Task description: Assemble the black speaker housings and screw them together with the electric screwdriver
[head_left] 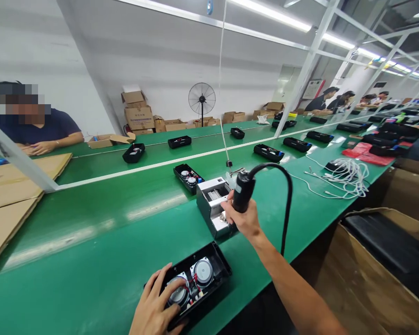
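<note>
My left hand (153, 307) rests on the near end of an open black speaker housing (216, 267) with two round drivers and red wires inside; its fingers are spread over the left driver. My right hand (242, 218) is wrapped round a black electric screwdriver (243, 190), held upright over a small grey screw-feeder box (212, 202). The tool's thick black cable (286, 204) arcs over and down past the table's edge. A thin cord hangs from above to just behind the tool.
A second open speaker housing (188, 178) lies behind the box. Several black housings line the green conveyor table (91, 260). White cables (345, 177) lie at right. Cardboard sheets (7, 195) at left, open cartons (387, 260) at right. People sit at far left and far right.
</note>
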`<act>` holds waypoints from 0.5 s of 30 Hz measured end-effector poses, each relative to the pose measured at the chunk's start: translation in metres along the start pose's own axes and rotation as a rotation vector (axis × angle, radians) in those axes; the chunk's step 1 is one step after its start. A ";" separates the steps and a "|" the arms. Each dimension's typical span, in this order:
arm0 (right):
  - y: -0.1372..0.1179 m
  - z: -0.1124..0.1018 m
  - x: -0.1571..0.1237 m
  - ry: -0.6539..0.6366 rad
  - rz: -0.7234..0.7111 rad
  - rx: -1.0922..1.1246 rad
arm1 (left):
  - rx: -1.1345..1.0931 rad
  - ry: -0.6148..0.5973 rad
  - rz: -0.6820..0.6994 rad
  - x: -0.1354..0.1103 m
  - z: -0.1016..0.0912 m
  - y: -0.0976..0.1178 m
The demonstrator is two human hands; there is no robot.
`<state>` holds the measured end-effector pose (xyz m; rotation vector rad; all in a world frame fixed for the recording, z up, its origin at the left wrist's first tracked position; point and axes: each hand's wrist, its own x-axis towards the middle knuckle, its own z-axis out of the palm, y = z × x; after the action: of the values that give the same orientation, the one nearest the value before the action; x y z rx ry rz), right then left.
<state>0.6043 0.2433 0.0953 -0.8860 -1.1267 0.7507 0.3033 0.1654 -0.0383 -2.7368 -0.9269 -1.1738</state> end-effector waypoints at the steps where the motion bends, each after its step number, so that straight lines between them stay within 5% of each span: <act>1: -0.007 0.004 -0.009 -0.040 0.018 0.076 | 0.003 -0.006 -0.007 0.001 0.000 0.002; 7: -0.033 0.043 -0.082 -0.244 -0.001 0.489 | 0.020 -0.151 -0.087 0.009 -0.009 0.019; 15: -0.016 0.068 -0.133 -0.380 0.089 0.296 | 0.005 -0.147 -0.128 0.014 -0.011 0.025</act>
<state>0.5042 0.1359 0.0643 -0.5571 -1.2699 1.1607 0.3171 0.1491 -0.0166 -2.8290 -1.1350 -0.9954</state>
